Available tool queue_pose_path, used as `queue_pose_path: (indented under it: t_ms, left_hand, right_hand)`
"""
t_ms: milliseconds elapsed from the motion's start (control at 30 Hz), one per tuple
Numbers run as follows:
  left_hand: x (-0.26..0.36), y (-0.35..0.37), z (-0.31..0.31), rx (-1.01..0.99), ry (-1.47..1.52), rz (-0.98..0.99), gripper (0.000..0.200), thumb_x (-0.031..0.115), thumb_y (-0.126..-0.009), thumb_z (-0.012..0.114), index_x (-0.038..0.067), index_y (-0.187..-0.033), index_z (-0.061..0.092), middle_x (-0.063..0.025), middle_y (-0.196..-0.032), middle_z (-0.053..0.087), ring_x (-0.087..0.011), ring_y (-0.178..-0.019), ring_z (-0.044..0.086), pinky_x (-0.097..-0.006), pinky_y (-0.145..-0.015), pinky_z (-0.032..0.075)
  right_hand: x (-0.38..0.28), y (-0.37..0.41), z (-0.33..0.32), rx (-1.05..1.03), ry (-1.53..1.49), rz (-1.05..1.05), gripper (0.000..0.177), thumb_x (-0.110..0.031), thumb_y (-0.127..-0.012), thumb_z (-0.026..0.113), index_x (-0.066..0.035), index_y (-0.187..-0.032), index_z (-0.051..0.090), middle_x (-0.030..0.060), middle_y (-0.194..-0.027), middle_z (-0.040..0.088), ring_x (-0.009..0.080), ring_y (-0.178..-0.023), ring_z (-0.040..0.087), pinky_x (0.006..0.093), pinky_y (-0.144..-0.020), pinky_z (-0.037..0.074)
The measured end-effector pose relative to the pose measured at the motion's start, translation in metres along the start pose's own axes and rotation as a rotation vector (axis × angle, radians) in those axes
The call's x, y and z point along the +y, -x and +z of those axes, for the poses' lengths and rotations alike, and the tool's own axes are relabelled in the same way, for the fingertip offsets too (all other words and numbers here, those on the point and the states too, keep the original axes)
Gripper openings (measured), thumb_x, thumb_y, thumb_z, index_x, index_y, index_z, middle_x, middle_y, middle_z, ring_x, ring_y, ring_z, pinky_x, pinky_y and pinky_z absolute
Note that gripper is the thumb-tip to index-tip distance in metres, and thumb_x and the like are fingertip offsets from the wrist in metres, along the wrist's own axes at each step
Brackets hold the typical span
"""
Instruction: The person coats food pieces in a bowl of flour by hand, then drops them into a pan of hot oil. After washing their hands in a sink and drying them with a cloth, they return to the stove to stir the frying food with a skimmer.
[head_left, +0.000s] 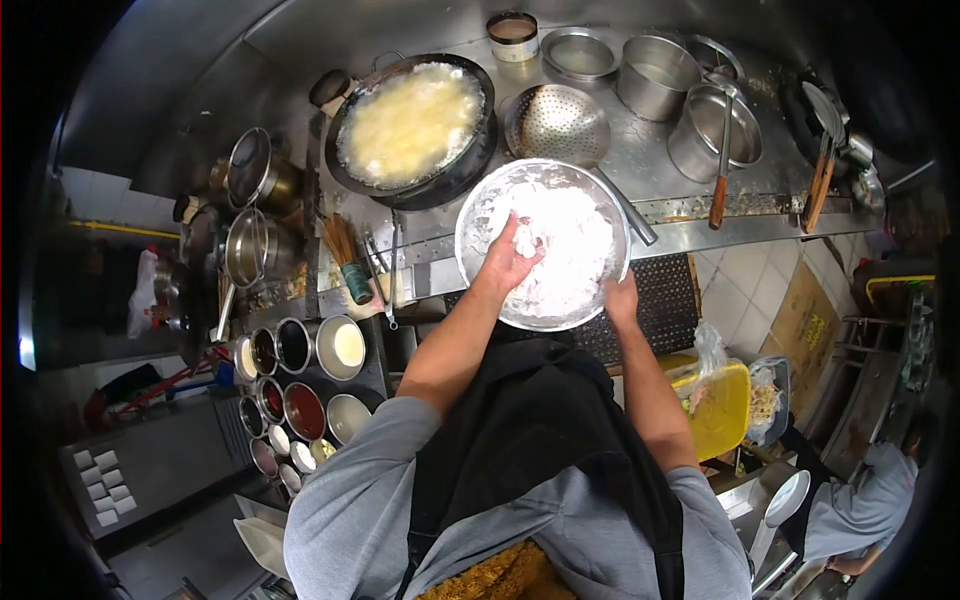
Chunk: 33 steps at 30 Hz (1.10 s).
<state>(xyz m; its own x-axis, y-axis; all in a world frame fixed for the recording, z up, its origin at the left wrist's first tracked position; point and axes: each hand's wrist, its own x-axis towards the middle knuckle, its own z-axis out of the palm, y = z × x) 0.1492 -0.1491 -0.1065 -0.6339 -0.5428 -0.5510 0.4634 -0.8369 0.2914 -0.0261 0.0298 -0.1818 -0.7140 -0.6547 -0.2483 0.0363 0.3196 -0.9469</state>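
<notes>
A wide metal bowl (468, 215) of white, flour-like powder (575, 250) is held in front of my body at the counter's edge. My left hand (512, 258) reaches inside it, its whitened fingers closed around a powder-coated lump (526, 238) whose kind I cannot make out. At the bowl's lower right, my right hand (621, 300) grips the rim. Left of the bowl, a black wok (440, 185) holds bubbling, pale yellow oil (410, 120). Just behind the bowl lies a perforated strainer ladle (558, 122), its handle running out to the right.
Several metal pots (657, 75) stand at the back right, near a wooden-handled ladle (720, 195). A bamboo brush (350, 265) and tongs (385, 280) lie left. Sauce containers (305, 410) fill the lower left. A yellow bin (722, 410) and another person (860, 500) are at right.
</notes>
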Motion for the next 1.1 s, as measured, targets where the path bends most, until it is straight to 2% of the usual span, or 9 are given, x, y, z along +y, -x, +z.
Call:
queue_pose_path:
  t_ms: [100, 167, 333, 433, 567, 800, 900, 967, 1100]
  left_hand:
    - [-0.003, 0.005, 0.007, 0.073, -0.250, 0.086, 0.020, 0.015, -0.089, 0.059, 0.011, -0.109, 0.055, -0.0116, -0.116, 0.060, -0.0284, -0.108, 0.057, -0.0342, -0.085, 0.047]
    - [0.009, 0.011, 0.008, -0.167, -0.365, -0.009, 0.026, 0.004, -0.085, 0.056, 0.010, -0.111, 0.054, -0.0159, -0.118, 0.061, -0.0284, -0.109, 0.058, -0.0302, -0.081, 0.049]
    - [0.012, 0.017, 0.019, -0.228, -0.285, -0.001, 0.033, 0.000, -0.083, 0.054, 0.007, -0.115, 0.050, -0.0176, -0.121, 0.059, -0.0298, -0.106, 0.061, -0.0339, -0.076, 0.053]
    - [0.016, 0.019, 0.020, -0.201, -0.383, 0.003, 0.028, 0.014, -0.087, 0.066, 0.010, -0.110, 0.052, -0.0066, -0.089, 0.058, -0.0174, -0.073, 0.058, -0.0272, -0.051, 0.043]
    - [0.018, 0.023, 0.039, -0.024, -0.619, 0.008, 0.025, 0.025, -0.088, 0.069, 0.009, -0.098, 0.052, -0.0023, -0.074, 0.053, -0.0122, -0.052, 0.048, -0.0247, -0.039, 0.033]
    - [0.017, 0.012, 0.040, 0.066, -0.968, 0.082, 0.031, 0.029, -0.088, 0.068, 0.005, -0.101, 0.053, -0.0022, -0.070, 0.053, -0.0118, -0.059, 0.053, -0.0269, -0.045, 0.040]
    - [0.015, 0.005, 0.032, 0.040, -1.131, 0.324, 0.032, 0.031, -0.091, 0.063, 0.004, -0.106, 0.054, -0.0037, -0.077, 0.058, -0.0126, -0.069, 0.057, -0.0286, -0.058, 0.047]
    - [0.020, 0.024, 0.044, -0.037, -0.617, 0.084, 0.030, 0.031, -0.095, 0.057, 0.005, -0.110, 0.056, -0.0054, -0.090, 0.063, -0.0158, -0.082, 0.062, -0.0319, -0.072, 0.050]
    - [0.028, 0.023, 0.039, -0.221, -0.510, 0.015, 0.028, 0.031, -0.097, 0.052, 0.009, -0.112, 0.057, -0.0063, -0.099, 0.064, -0.0192, -0.091, 0.063, -0.0370, -0.075, 0.052]
  right_hand:
    - [-0.007, 0.004, -0.003, 0.001, 0.047, 0.026, 0.046, -0.010, -0.079, 0.050, 0.004, -0.122, 0.051, 0.0215, -0.112, 0.063, 0.0322, -0.106, 0.060, 0.0362, -0.094, 0.044]
    - [-0.005, 0.003, -0.003, 0.006, 0.043, 0.020, 0.046, -0.010, -0.079, 0.050, 0.004, -0.123, 0.051, 0.0212, -0.112, 0.063, 0.0319, -0.106, 0.060, 0.0362, -0.093, 0.044]
    - [-0.015, 0.005, -0.002, -0.004, 0.079, 0.069, 0.047, -0.009, -0.078, 0.050, 0.006, -0.123, 0.050, 0.0211, -0.111, 0.063, 0.0309, -0.105, 0.061, 0.0361, -0.093, 0.044]
    - [-0.009, 0.003, 0.000, -0.001, 0.063, 0.023, 0.046, -0.009, -0.079, 0.049, 0.006, -0.122, 0.050, 0.0211, -0.111, 0.063, 0.0309, -0.104, 0.061, 0.0358, -0.093, 0.044]
    - [-0.028, 0.012, -0.001, -0.001, 0.089, 0.051, 0.045, -0.008, -0.079, 0.049, 0.006, -0.121, 0.050, 0.0207, -0.112, 0.063, 0.0301, -0.105, 0.060, 0.0352, -0.094, 0.043]
    - [-0.011, 0.004, -0.001, -0.007, 0.073, -0.011, 0.045, -0.007, -0.079, 0.049, 0.008, -0.121, 0.050, 0.0213, -0.112, 0.062, 0.0305, -0.105, 0.060, 0.0352, -0.095, 0.042]
    - [-0.008, 0.003, -0.001, -0.010, 0.059, -0.024, 0.046, -0.007, -0.079, 0.049, 0.008, -0.121, 0.050, 0.0215, -0.112, 0.062, 0.0307, -0.105, 0.060, 0.0355, -0.095, 0.042]
    - [-0.016, 0.008, -0.002, -0.002, 0.079, -0.002, 0.046, -0.009, -0.080, 0.050, 0.008, -0.123, 0.050, 0.0191, -0.113, 0.062, 0.0273, -0.104, 0.059, 0.0344, -0.093, 0.043]
    - [0.001, 0.000, -0.001, -0.010, 0.075, 0.010, 0.047, -0.006, -0.081, 0.050, 0.007, -0.126, 0.048, 0.0179, -0.115, 0.061, 0.0264, -0.105, 0.058, 0.0342, -0.094, 0.043]
